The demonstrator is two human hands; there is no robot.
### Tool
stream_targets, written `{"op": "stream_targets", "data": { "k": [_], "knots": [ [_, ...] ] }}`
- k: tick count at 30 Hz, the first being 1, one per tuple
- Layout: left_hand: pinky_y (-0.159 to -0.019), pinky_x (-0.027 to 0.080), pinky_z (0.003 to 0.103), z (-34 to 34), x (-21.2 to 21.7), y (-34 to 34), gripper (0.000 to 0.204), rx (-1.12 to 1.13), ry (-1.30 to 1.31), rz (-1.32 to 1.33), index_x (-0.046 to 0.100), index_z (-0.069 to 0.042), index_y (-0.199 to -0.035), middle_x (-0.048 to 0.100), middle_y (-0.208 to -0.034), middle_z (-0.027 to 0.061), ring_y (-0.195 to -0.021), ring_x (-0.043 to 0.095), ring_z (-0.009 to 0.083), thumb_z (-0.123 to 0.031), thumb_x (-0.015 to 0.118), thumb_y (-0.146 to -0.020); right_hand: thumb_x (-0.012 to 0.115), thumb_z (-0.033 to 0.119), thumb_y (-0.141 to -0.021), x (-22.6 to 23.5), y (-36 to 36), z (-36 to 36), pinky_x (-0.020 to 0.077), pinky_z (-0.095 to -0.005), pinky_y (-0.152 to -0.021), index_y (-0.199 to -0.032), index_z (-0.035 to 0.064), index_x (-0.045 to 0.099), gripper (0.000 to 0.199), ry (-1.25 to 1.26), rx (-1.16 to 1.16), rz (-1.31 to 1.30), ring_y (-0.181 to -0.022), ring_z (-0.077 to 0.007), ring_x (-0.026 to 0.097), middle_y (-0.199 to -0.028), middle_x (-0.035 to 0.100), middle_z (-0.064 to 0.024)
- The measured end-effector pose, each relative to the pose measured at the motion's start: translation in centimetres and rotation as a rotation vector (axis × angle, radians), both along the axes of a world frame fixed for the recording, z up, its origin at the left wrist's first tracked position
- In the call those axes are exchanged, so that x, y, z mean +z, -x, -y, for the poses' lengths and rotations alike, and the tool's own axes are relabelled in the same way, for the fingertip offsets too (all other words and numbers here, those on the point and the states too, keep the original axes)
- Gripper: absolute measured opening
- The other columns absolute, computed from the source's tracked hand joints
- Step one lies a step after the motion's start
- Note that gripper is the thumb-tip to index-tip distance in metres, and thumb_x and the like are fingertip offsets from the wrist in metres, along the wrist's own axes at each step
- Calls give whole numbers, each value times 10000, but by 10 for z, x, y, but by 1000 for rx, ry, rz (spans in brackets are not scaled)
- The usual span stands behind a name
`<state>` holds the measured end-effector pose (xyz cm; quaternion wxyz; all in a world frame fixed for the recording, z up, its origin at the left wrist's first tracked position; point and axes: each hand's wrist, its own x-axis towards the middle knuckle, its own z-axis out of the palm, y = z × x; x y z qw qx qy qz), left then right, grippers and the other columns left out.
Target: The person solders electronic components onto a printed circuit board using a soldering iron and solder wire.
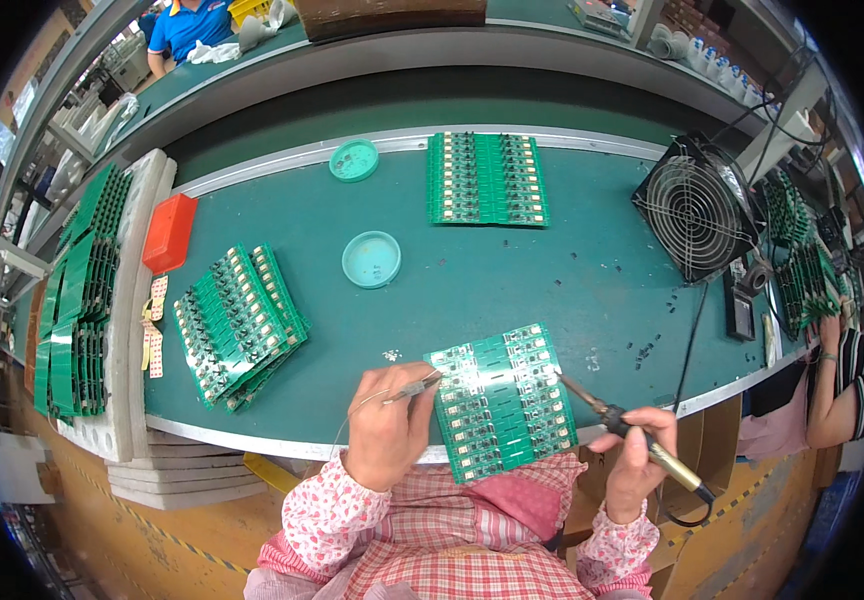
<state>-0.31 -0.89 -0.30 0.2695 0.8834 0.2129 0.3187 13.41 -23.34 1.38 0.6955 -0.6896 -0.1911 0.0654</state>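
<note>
1. Green circuit board panel (504, 402) is lying at the near edge of the green table (592, 280), at 6 o'clock, right in front of the person.
2. The left hand (387, 428) is sitting at the panel's 9 o'clock side. Its fingers are pinching a thin solder wire (407, 390), and the wire's tip is touching the panel's top left corner.
3. The right hand (637, 455) is curling tight around the handle of a soldering iron (632, 432) at the panel's 3 o'clock side. The iron's tip is pointing at the panel's right edge.
4. A stack of green boards (240, 325) is lying at 9 o'clock from the panel, a bit apart.
5. A round teal lid (372, 259) is sitting at 11 o'clock, farther back.
6. A black fan (694, 207) is standing at 2 o'clock.
7. An orange box (170, 232) is resting at 10 o'clock.
8. Another green panel (487, 178) is lying at 12 o'clock, with a second teal lid (354, 160) just left of it.
</note>
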Motion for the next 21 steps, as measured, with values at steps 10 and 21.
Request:
{"op": "stream_targets", "data": {
  "k": [10, 21],
  "knots": [
    [-768, 496, 408, 0, 3, 9, 146, 39, 29, -35, 669, -19, -957, 686, -940, 127, -846, 623, 339, 30, 685, -820, 502, 128, -1003, 13, -113, 61, 490, -244, -660, -1113, 19, 560, 165, 33, -656, 570, -687, -122, 628, -954, 630, -83],
    [-780, 496, 379, 0, 1, -1, 111, 9, 75, 19, 678, -10, -948, 700, -954, 116, -854, 644, 315, 18, 695, -842, 497, 253, -1059, 7, -193, 78, 505, -301, -875, -1271, 36, 606, 322, 330, -536, 476, -960, -157, 652, -1095, 692, -118]
  ]
}}
